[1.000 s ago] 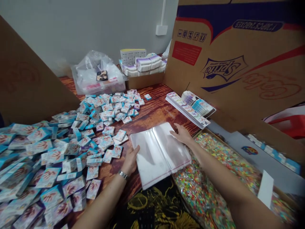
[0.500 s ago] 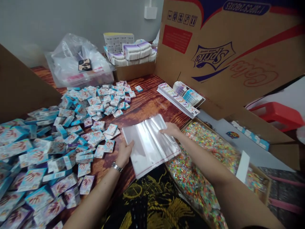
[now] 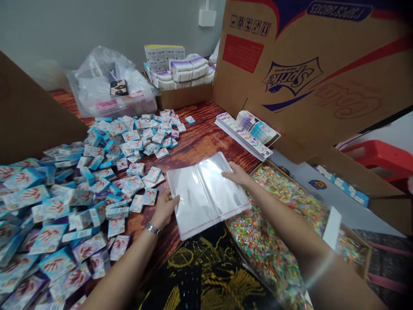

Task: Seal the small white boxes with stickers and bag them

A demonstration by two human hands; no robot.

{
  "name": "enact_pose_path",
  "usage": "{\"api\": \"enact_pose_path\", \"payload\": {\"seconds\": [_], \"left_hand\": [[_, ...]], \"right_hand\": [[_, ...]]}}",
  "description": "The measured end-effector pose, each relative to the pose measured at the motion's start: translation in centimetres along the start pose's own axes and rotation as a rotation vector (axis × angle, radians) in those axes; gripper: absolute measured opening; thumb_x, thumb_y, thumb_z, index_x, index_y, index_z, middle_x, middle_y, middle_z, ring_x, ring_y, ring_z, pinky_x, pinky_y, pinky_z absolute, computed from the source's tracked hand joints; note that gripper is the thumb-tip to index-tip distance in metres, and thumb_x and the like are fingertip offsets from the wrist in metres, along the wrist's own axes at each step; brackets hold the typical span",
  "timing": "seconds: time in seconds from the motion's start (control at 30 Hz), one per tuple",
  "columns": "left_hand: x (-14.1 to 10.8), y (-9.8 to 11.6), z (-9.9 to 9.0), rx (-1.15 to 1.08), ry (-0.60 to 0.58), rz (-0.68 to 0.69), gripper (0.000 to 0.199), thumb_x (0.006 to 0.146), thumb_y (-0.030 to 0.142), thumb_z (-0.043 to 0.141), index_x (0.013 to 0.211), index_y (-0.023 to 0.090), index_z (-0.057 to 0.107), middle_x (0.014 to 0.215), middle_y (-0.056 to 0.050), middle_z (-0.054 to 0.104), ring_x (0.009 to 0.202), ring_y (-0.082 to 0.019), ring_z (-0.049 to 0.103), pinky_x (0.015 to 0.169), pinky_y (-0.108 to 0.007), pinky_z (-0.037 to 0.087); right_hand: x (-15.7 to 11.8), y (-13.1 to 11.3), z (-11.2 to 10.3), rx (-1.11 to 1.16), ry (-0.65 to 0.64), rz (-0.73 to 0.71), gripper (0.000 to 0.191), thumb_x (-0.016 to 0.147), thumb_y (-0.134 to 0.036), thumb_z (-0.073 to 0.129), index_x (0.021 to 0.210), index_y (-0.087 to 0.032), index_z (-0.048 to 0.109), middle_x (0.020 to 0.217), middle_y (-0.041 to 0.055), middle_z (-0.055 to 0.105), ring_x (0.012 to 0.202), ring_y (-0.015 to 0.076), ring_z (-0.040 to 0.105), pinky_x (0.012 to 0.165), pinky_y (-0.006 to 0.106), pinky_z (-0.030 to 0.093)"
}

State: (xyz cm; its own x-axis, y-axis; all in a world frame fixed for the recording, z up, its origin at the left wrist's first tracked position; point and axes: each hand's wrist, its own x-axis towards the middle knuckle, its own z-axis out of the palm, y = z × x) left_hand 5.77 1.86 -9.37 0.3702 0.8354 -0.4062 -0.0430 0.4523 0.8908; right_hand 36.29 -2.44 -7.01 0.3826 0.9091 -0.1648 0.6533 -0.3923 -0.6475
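A stack of clear plastic bags (image 3: 206, 193), with a thin reddish line along its near edge, lies between my hands at the table's front edge. My left hand (image 3: 165, 207) grips its left side, thumb on top and fingers partly hidden beneath. On the right side, my right hand (image 3: 237, 174) pinches the upper edge, with its thumb over the plastic. A crease runs down the middle of the stack. Just left of my left hand lie small blue and white boxes (image 3: 149, 196) with red hand pictures, part of a large pile.
A carton of colourful wrapped pieces (image 3: 274, 232) sits under my right forearm. Behind are printed card strips (image 3: 243, 135), a tray of folded papers (image 3: 183, 100) and a plastic bag (image 3: 97, 82). A big cardboard box (image 3: 290, 51) stands at the right, near a red stool (image 3: 383, 159).
Both hands still hold the bag stack, which now looks flatter and wider, with one central crease where several bright folds showed. My hands have moved slightly farther apart.
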Motion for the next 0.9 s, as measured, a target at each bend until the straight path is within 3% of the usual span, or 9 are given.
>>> {"api": "enact_pose_path", "payload": {"seconds": [0.13,0.2,0.27,0.33,0.5,0.6,0.7,0.8,0.9], "left_hand": [[0.2,0.1,0.4,0.012,0.0,0.025,0.046,0.058,0.029,0.075,0.096,0.009,0.057,0.077,-0.007,0.07,0.06,-0.019,0.065,0.057,-0.029,0.052],[0.3,0.1,0.4,0.022,-0.001,0.035,0.046,0.059,0.03,0.075,0.097,0.009,0.057,0.08,-0.008,0.071,0.064,-0.019,0.066,0.059,-0.029,0.053],[0.3,0.1,0.4,0.033,0.001,0.042,0.046,0.06,0.031,0.075,0.096,0.009,0.057,0.083,-0.009,0.071,0.065,-0.02,0.066,0.06,-0.03,0.053],[0.3,0.0,0.3,0.046,0.002,0.048,0.047,0.06,0.033,0.075,0.097,0.009,0.056,0.084,-0.01,0.071,0.065,-0.02,0.066,0.059,-0.031,0.054],[0.4,-0.4,0.2,0.111,0.011,0.093,0.05,0.061,0.039,0.074,0.099,0.011,0.057,0.086,-0.009,0.07,0.069,-0.021,0.066,0.063,-0.033,0.054],[0.3,-0.3,0.1,0.189,0.033,0.137,0.047,0.065,0.039,0.072,0.1,0.01,0.058,0.086,-0.01,0.069,0.071,-0.021,0.065,0.065,-0.035,0.054],[-0.5,0.5,-0.1,0.278,0.084,0.206,0.045,0.072,0.036,0.067,0.108,0.011,0.057,0.096,-0.011,0.066,0.08,-0.022,0.064,0.074,-0.039,0.052],[-2.0,1.6,-0.1,0.428,0.198,0.356,0.042,0.082,0.033,0.057,0.12,0.016,0.05,0.117,-0.011,0.057,0.1,-0.023,0.057,0.09,-0.04,0.044],[-3.9,2.0,0.2,0.702,0.291,0.582,0.029,0.09,0.031,0.044,0.115,0.017,0.053,0.112,-0.011,0.057,0.102,-0.023,0.053,0.09,-0.04,0.042]], "right_hand": [[-2.2,-1.8,0.1,-0.163,0.015,-0.105,0.043,0.08,-0.027,0.062,0.12,-0.018,0.05,0.113,0.0109,0.057,0.102,0.0254,0.052,0.085,0.034,0.041],[-4.2,-2.9,1.0,-0.253,-0.091,-0.35,0.049,0.08,-0.034,0.064,0.124,-0.02,0.048,0.124,0.0117,0.05,0.111,0.0253,0.046,0.091,0.033,0.038],[-6.1,-3.6,2.4,-0.338,-0.312,-0.66,0.054,0.075,-0.049,0.068,0.119,-0.02,0.053,0.115,0.0099,0.055,0.106,0.0243,0.048,0.088,0.032,0.039],[-7.5,-3.8,3.9,-0.412,-0.421,-0.805,0.061,0.069,-0.062,0.067,0.114,-0.021,0.057,0.106,0.0081,0.058,0.097,0.0246,0.049,0.082,0.033,0.04],[-8.1,-3.1,6.3,-0.345,-0.418,-0.745,0.042,0.077,-0.059,0.06,0.098,-0.023,0.064,0.097,0.007,0.062,0.091,0.0231,0.048,0.077,0.033,0.033],[-7.6,-2.9,6.5,-0.203,-0.43,-0.679,0.031,0.088,-0.049,0.052,0.087,-0.022,0.067,0.088,0.0067,0.063,0.089,0.0216,0.048,0.077,0.033,0.031],[-7.1,-3.0,6.1,-0.114,-0.456,-0.65,0.034,0.093,-0.043,0.044,0.081,-0.019,0.066,0.081,0.0054,0.062,0.083,0.0191,0.049,0.077,0.032,0.031],[-6.3,-3.3,5.5,0.015,-0.502,-0.594,0.042,0.094,-0.046,0.038,0.075,-0.017,0.061,0.072,0.0026,0.058,0.072,0.0153,0.049,0.069,0.027,0.035],[-5.6,-3.6,4.7,0.147,-0.545,-0.508,0.049,0.094,-0.052,0.032,0.07,-0.016,0.055,0.064,-0.0013,0.049,0.06,0.0121,0.045,0.056,0.023,0.033]]}}
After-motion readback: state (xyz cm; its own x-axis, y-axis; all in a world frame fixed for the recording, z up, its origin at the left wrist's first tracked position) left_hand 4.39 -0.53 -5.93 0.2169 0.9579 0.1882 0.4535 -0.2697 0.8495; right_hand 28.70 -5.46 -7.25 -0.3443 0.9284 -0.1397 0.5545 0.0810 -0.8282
